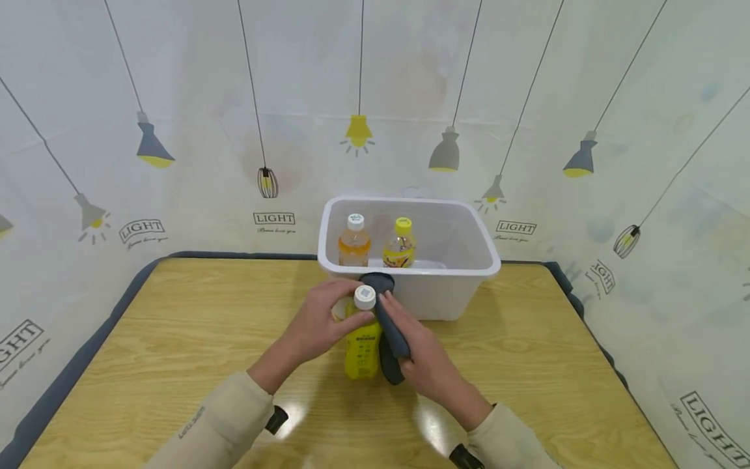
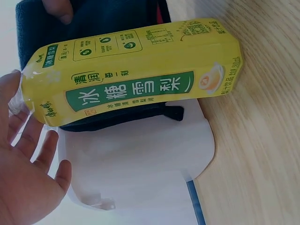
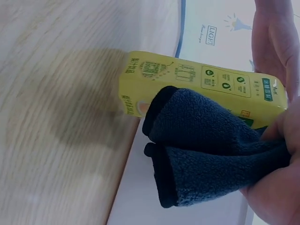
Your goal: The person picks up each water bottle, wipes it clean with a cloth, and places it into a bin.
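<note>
The thumb and fingers of the left hand (image 1: 319,320) curl loosely around the neck of a yellow pear-drink bottle (image 2: 140,58), just below its white cap (image 1: 364,297); the outer fingers stand apart from it. The right hand (image 1: 426,358) has its fingers closed on a folded dark blue-grey terry cloth (image 3: 201,180) with black edging, held against the bottle's right and far side.

The bottle's long axis runs roughly upright, cap up and base toward the wooden table (image 1: 176,339); whether the base touches the wood cannot be told. It has flat faces and a glossy yellow wrap with a green panel of white Chinese characters, a drawn cup near the base and small green icons on a neighbouring face. The neck is clear.

The bottle stands in front of a white plastic tub (image 1: 439,296), on its near side, left of the tub's middle. Inside the tub are an orange drink bottle (image 1: 354,253) with a white cap at left and a yellow-capped bottle (image 1: 400,254) to its right. Beyond hangs a pale backdrop (image 1: 404,58) printed with lamps.
</note>
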Motion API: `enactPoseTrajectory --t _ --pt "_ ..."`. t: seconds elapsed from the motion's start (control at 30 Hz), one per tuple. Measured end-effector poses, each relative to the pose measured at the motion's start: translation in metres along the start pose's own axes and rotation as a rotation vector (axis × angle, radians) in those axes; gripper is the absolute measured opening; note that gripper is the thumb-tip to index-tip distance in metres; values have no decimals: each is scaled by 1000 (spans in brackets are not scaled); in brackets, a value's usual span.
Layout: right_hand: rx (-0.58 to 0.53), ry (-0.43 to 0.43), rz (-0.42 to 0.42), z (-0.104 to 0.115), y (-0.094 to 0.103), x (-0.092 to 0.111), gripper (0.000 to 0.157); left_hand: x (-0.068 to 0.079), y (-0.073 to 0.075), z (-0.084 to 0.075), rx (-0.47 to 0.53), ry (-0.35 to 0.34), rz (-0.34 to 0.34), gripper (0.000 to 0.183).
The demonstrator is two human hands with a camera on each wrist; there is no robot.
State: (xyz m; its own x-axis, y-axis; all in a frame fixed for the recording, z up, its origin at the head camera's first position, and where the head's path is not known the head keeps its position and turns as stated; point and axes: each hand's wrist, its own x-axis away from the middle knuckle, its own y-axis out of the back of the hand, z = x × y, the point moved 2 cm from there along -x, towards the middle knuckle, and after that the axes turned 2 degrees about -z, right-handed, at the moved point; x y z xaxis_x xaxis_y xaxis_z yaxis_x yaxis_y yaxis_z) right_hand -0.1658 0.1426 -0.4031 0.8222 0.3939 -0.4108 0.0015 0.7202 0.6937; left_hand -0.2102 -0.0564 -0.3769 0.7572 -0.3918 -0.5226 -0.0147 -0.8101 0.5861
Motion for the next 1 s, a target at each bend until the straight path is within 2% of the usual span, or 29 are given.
enactPoseTrajectory --t 0.2,0.43,0.6,0.8,1.0 --pt "-23 6 19 -8 -6 4 84 2 2 0 9 13 -1 37" --pt "-77 -94 160 -25 -20 13 88 2 1 0 4 16 -11 37" --pt "-106 -163 229 -31 -24 16 80 1 1 -1 -2 10 -29 38" --pt "-28 -235 372 -37 -33 23 65 2 0 -2 -17 -2 -54 38" --pt "63 -292 453 -43 -41 29 64 3 -1 -2 -14 4 -50 36"
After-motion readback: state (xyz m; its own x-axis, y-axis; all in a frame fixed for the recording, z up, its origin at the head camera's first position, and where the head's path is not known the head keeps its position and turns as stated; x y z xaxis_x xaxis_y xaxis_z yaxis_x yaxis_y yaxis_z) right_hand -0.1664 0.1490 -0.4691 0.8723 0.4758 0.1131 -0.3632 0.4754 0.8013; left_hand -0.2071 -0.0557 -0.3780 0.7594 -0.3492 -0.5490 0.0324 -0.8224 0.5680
